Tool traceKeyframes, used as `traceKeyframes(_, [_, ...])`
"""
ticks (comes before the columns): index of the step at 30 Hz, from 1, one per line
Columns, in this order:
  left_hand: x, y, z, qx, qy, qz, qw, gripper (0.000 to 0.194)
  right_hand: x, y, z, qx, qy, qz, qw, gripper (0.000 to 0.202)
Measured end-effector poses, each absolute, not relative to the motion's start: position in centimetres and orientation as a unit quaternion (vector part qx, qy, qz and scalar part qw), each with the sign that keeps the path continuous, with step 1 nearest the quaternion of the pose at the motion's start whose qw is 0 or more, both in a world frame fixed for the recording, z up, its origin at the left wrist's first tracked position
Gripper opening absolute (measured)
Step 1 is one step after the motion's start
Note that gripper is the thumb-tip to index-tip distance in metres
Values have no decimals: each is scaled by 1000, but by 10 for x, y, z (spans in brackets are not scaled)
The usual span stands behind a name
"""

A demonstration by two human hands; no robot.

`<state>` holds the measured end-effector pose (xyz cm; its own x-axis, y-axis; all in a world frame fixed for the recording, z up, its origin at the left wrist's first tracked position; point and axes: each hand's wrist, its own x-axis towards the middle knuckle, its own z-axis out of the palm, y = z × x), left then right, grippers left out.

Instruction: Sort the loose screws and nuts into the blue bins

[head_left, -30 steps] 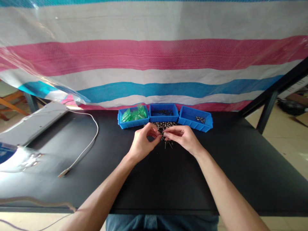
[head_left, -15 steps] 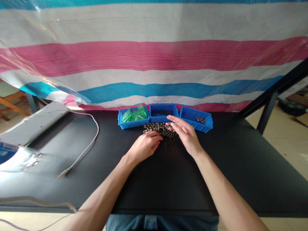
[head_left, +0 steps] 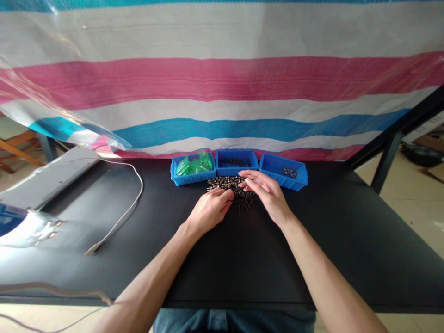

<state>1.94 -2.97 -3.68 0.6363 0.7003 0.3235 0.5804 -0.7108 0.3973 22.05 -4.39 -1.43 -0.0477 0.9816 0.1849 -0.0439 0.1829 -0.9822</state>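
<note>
A heap of small dark metal pieces that look like screws point(head_left: 245, 199), some with brassy ends, lies on the black table. My left hand point(head_left: 211, 209) rests at the heap's left edge, its fingers curled together; anything between them is hidden. Over the right side of the heap is my right hand point(head_left: 268, 193), fingers stretched out and a little bent, the thumb apart. Three blue bins stand just behind: the left bin point(head_left: 194, 178) holds green plastic pieces point(head_left: 196, 164), the middle bin point(head_left: 237, 171) dark small parts, and the right bin point(head_left: 282, 180) a few small metal pieces point(head_left: 289, 172).
A white cable point(head_left: 121, 217) with a plug end curves over the table's left side. Beyond it lie a grey flat panel point(head_left: 52, 178) and a clear plastic bag point(head_left: 31, 229). A striped sheet point(head_left: 222, 81) hangs behind the bins; a black metal frame point(head_left: 385, 162) stands at right.
My right hand's fingertips have dropped slightly from the middle bin's front edge toward the heap, bending a little more. My left hand stays almost in place at the heap.
</note>
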Motion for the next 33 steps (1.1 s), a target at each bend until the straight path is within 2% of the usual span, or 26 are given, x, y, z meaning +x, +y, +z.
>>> traceKeyframes(10, [22,-31,-32,815,373,372,243,20,223,-46,-10,-449,-567,454,519,31])
traceKeyframes(18, [26,-35,-22,704,350,475,395,23,226,-49,-12,-484,-659,381,431,25])
traceKeyframes(29, [27,-37,-21,705,327,469,420,22,224,-50,-8,-453,-626,464,434,25])
traceKeyframes(33, [23,-39,-15,760,335,414,372,7,228,-48,-8,-470,-606,465,443,29])
